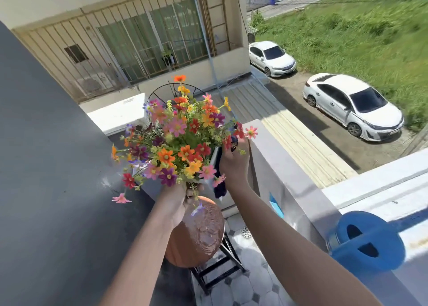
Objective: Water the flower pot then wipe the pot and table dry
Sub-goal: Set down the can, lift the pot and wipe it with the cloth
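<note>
A white flower pot [215, 158] full of orange, pink, red and purple flowers [178, 141] is lifted above the table and tilted toward me. My left hand [179, 204] grips it from below, mostly hidden by the blooms. On the pot's right side, my right hand [234, 163] presses a dark blue cloth [219, 189], and part of the cloth hangs down. The small round brown table [201, 234] below glistens with water. A blue watering can [367, 241] rests on the ledge at the right.
A dark wall [51, 167] runs along the left. A grey balcony parapet [284, 167] stands to the right. The table has black metal legs [217, 268] on a tiled floor with a drain [246, 232]. Roofs and parked cars lie far below.
</note>
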`<state>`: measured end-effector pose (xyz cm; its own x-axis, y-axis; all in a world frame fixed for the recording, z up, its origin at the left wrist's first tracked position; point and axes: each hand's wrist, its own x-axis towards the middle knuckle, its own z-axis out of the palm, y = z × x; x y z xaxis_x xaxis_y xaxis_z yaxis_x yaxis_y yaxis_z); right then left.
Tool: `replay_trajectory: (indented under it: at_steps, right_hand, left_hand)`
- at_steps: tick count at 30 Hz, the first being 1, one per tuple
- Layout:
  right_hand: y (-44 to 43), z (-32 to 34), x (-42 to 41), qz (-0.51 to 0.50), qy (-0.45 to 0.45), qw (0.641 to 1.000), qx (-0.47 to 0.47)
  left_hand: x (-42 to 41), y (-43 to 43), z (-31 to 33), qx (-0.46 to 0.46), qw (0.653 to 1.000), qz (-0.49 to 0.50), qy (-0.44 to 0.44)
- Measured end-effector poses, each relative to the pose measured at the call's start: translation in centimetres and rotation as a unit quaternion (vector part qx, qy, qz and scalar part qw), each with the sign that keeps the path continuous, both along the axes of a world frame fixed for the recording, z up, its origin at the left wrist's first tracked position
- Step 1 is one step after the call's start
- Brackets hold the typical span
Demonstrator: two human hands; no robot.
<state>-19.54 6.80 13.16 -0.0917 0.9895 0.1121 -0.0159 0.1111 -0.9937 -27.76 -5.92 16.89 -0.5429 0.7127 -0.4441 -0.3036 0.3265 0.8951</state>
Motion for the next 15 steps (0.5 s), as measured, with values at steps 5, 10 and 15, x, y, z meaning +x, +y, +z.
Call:
replay_trajectory:
  at_steps: [5, 10, 15]
  right_hand:
    - [-7.2, -0.3, 1.0, 0.06, 0.043, 0.996, 0.047]
    - [-7.3, -3.8, 1.7, 0.077, 0.005, 0.997, 0.009]
    - [-4.5, -3.1, 1.5, 0.057, 0.004, 0.997, -0.057]
  left_hand:
    - [-0.5, 1.7, 1.7, 0.017, 0.999, 0.025, -0.009]
    - [-0.9, 1.8, 1.6, 0.05, 0.998, 0.036, -0.031]
    - [-1.6, 1.1, 0.7, 0.016, 0.999, 0.008, -0.038]
